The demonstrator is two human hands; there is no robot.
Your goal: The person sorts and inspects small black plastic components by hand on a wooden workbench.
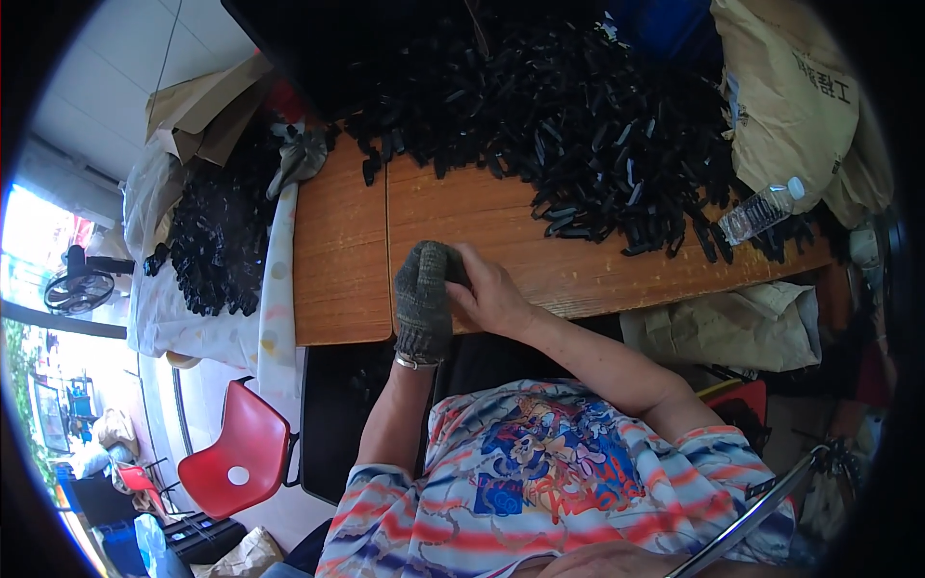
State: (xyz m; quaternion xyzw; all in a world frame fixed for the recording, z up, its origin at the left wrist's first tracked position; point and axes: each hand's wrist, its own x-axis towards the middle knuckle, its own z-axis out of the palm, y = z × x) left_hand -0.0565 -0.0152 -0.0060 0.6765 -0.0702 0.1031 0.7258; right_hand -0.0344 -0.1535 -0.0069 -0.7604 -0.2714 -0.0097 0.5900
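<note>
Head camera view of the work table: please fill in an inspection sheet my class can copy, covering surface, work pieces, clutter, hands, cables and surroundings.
Surface: brown wood-grain table with a seam, pale scuffs near its front edge.
Work pieces: broad pile of small elongated black pieces across the far side.
Clutter: clear plastic bottle lying by the pile; large brown paper bag at right.
Hands: left hand, in a grey knitted glove, meets the bare right hand; anything between them is hidden.
Cables: thin dark line, perhaps a cord, upper left.
Surroundings: red plastic chair and black fan, left.
</note>
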